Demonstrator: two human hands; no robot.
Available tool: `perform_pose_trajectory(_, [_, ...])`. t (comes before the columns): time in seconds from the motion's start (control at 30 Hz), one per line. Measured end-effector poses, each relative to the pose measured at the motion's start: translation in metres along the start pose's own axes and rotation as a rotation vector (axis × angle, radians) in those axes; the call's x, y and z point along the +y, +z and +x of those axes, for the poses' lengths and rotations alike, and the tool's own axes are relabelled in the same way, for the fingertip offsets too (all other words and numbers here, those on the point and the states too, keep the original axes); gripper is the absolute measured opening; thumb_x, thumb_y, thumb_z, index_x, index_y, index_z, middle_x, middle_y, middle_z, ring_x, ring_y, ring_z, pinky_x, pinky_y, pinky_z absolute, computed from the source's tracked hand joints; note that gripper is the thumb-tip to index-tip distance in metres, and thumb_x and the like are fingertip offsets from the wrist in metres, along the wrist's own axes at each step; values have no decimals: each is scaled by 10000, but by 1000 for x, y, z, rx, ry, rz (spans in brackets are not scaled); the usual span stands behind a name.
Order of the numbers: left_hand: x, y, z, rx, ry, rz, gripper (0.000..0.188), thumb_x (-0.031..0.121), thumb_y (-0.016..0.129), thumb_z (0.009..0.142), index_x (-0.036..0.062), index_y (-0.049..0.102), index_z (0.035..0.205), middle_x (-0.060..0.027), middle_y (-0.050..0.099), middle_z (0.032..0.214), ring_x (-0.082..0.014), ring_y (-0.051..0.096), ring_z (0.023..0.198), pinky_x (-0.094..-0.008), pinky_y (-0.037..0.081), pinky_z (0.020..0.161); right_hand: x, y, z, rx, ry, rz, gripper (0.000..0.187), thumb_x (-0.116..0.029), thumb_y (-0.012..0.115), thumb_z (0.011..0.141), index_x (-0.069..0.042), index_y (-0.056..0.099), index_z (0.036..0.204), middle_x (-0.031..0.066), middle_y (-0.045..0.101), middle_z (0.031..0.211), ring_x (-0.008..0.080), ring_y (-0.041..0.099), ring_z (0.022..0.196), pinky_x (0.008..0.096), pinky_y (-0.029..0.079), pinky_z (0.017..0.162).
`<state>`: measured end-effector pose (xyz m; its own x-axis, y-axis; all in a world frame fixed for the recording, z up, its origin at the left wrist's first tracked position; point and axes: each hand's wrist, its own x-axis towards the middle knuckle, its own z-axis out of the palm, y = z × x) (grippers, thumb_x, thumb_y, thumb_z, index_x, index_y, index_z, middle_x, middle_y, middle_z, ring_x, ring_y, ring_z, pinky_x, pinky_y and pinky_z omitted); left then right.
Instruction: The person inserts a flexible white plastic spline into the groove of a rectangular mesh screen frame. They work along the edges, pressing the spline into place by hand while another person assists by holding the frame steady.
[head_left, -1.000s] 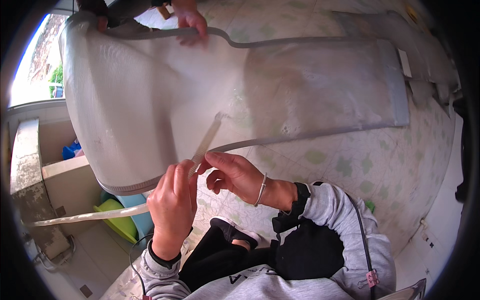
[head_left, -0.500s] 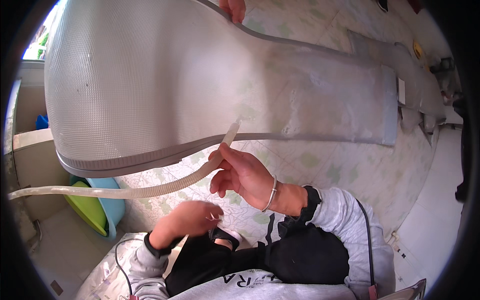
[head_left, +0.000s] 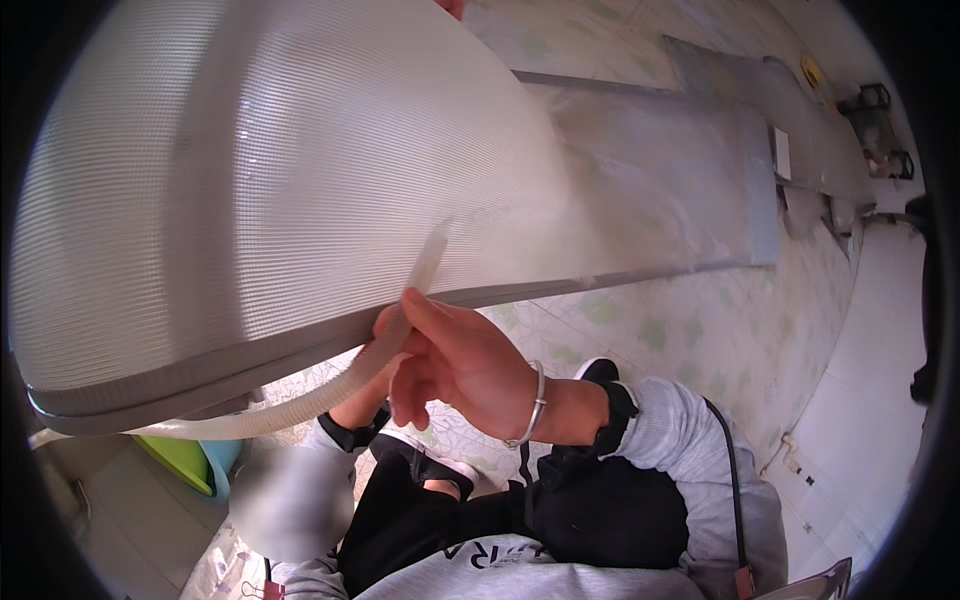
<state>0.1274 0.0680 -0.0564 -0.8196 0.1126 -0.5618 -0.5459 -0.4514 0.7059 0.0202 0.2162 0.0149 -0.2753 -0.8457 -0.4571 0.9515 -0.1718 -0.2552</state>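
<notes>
Over sheet (head_left: 350,150) — hose (head_left: 322,401) slants away, rightward; right grip (head_left: 468,372) pinching it, left grip (head_left: 364,398) unclear.

I have one right hand (head_left: 470,375) and one left hand (head_left: 362,405), so that makes two hands of mine. I count one bendy hose (head_left: 325,398) and one big see-through sheet (head_left: 300,200). I see one bit of another person's hand (head_left: 452,8). There is one bracelet (head_left: 540,405), two dark shoes (head_left: 425,465) and two pink clips (head_left: 743,582). I count two tubs, one green tub (head_left: 180,462) and one blue tub (head_left: 222,465).
</notes>
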Motion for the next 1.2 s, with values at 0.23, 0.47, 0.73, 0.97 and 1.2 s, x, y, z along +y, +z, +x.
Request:
perform_pose_trajectory(0.23, [3,22,41,141,315,234,369,241,440,1009,24,457,1307,-141,575,1199,-172,593,1052,-282,508,855,-2,-2,-4,34,-65,10,451,-487,374,993,-64,512,1065,104,624,891,229,622,594,323,479,503])
perform_pose_trajectory(0.47, [37,-16,47,595,589,420,285,179,482,994,-17,563,1184,-165,691,955,-176,684,643,-248,576,554,-6,-12,-12,87,-118,71,464,-494,344,999,-66,520,1025,87,604,897,223,619,607,319,465,499])
perform_pose_trajectory(0.73, [62,-16,36,709,624,481,361,220,437,1011,-64,542,1208,-201,679,995,-202,698,676,-274,595,614,12,1,-5,-96,72,177,464,-498,320,999,-76,509,967,101,603,851,231,624,576,318,466,452])
perform_pose_trajectory(0.97, [67,-23,28,612,618,482,367,265,437,1010,-10,561,1220,-181,680,1037,-179,699,709,-281,584,663,32,-17,-7,23,77,205,432,-481,339,1001,-84,505,959,95,602,879,220,603,577,324,453,487])
perform_pose_trajectory(1.2, [68,-38,27,660,668,512,347,221,413,1018,-35,556,1205,-208,676,1020,-211,706,700,-280,594,638,33,-35,-12,143,72,219,393,-447,359,1005,-87,515,990,105,616,883,218,600,582,336,454,504])
